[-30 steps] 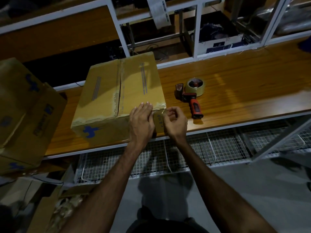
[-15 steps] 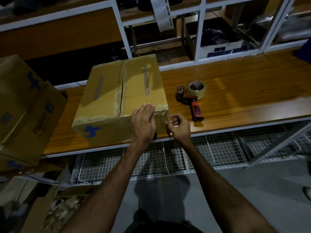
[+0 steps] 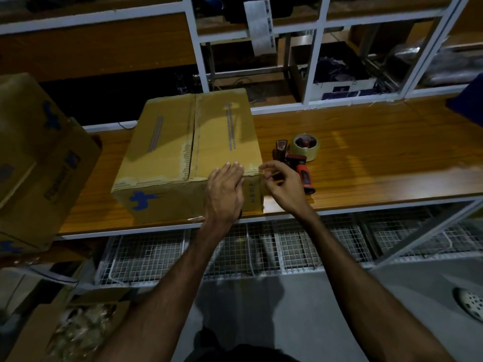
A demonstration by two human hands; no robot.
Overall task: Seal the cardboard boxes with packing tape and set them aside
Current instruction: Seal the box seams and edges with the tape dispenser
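Both forearms reached forward from the bottom of the view toward the near right corner of the cardboard box point(image 3: 188, 152), which stood on the wooden bench point(image 3: 366, 163) close to its front edge. The left hand point(image 3: 225, 197) lay flat over that corner, its fingers straight and pressed together, the fingertips resting on the top edge of the box and the palm against the front face. Just to the right of it, the right hand point(image 3: 283, 185) was bent at the wrist, and its thumb and index finger pinched the end of a tape strip point(image 3: 254, 170) at the corner; the other fingers were curled. Behind the right hand, the tape dispenser point(image 3: 298, 159) with a red handle lay on the bench, near the box but apart. More boxes point(image 3: 39, 165) were stacked at the left.
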